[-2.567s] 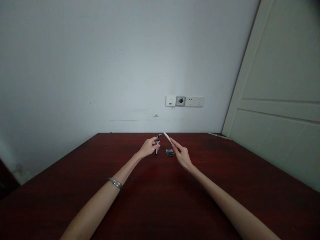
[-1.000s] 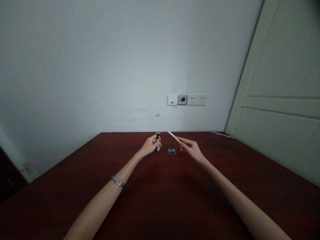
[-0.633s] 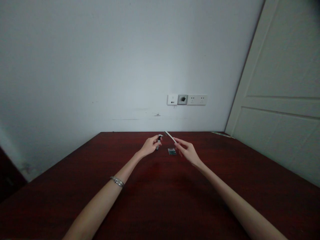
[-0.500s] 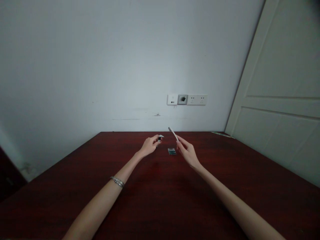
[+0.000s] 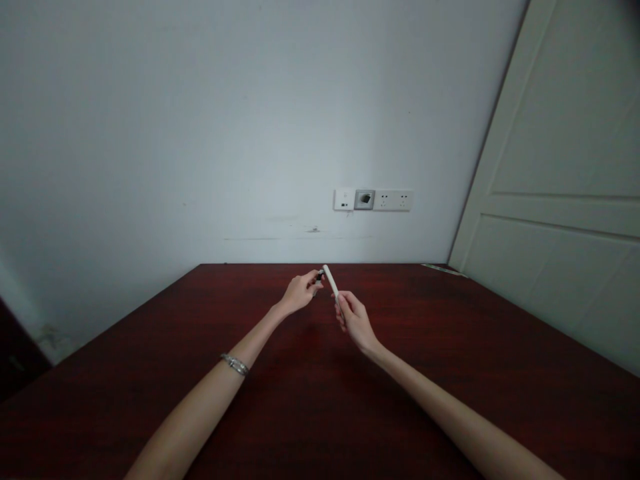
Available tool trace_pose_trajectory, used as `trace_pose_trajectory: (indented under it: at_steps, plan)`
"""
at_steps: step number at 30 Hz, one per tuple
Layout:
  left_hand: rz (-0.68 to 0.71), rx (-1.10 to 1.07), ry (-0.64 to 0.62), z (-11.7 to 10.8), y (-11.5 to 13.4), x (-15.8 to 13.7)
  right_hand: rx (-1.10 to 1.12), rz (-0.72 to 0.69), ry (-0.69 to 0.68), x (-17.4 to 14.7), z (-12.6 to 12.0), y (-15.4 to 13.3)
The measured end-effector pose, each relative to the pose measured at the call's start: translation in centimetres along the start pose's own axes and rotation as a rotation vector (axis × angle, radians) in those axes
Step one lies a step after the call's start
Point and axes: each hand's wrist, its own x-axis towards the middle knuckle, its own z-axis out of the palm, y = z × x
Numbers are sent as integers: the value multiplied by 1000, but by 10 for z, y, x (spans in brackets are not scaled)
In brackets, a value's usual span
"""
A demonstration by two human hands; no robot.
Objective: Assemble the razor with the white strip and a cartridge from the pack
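Note:
My left hand [image 5: 300,292] is closed, pinching a small black-and-white object [image 5: 320,276] between thumb and fingers, just above the far part of the table. Its exact kind is too small to make out. In the fingers of my right hand [image 5: 356,320] is a slim white stick-like tool [image 5: 331,280], slanting up and to the left. The rounded upper end of this tool is right beside the small object; whether they touch, I cannot tell. My right hand covers the tool's lower end.
A dark red wooden table [image 5: 310,413] spreads under both arms and reaches a pale wall [image 5: 250,133] with sockets [image 5: 393,200]. At the right stands a white panelled door [image 5: 560,173]. A thin flat strip [image 5: 444,270] lies at the table's far right edge.
My right hand has moved left and slightly down, bringing the white tool to the small object and showing its rounded end. The small flat clear-and-teal item on the table is now hidden behind it.

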Motion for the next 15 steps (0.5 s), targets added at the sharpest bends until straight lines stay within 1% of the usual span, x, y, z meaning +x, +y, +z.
trace_pose_trajectory:
  at_steps: [5,11,15]
  plan:
    - [-15,29,51,-1,-4,1,-14,5,8,-8,7,15]
    - [-2,-34,60,1,-6,2,40,-17,59,0,13,7]
    - [-11,-39,60,2,-7,3,75,23,39,-6,17,12]
